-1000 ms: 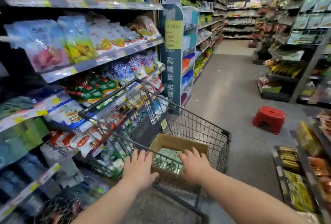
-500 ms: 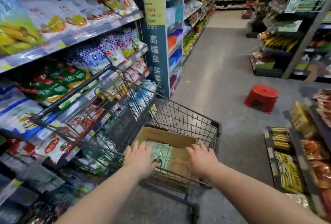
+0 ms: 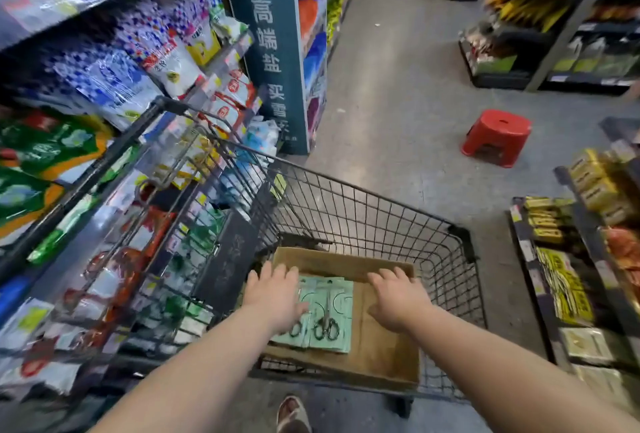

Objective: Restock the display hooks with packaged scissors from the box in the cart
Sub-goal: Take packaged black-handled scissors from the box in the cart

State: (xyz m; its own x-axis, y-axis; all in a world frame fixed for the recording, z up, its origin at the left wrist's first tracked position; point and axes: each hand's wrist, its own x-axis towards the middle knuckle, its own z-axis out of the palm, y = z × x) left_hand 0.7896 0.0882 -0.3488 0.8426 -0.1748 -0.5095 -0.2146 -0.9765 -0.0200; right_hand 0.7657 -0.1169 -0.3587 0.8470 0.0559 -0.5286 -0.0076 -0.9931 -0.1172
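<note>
A dark wire shopping cart (image 3: pixel 363 210) stands in the aisle in front of me. In its basket lies an open cardboard box (image 3: pixel 381 346) holding a flat stack of green-carded packaged scissors (image 3: pixel 329 314) on its left side. My left hand (image 3: pixel 273 294) hovers over the left edge of the stack, fingers spread and straight. My right hand (image 3: pixel 398 297) hangs over the bare right half of the box, fingers loosely extended. Neither hand holds anything. No display hooks are in view.
Shelves packed with bagged goods (image 3: pixel 114 86) run close along the cart's left side. A teal end panel with white characters (image 3: pixel 270 51) stands ahead. A red plastic stool (image 3: pixel 497 136) sits on the grey floor to the right. Low shelves (image 3: pixel 571 276) line the right edge.
My view has tilted down and closer over the cart. Both hands have moved from the near rim forward over the inside of the box, the left now above the scissors packs.
</note>
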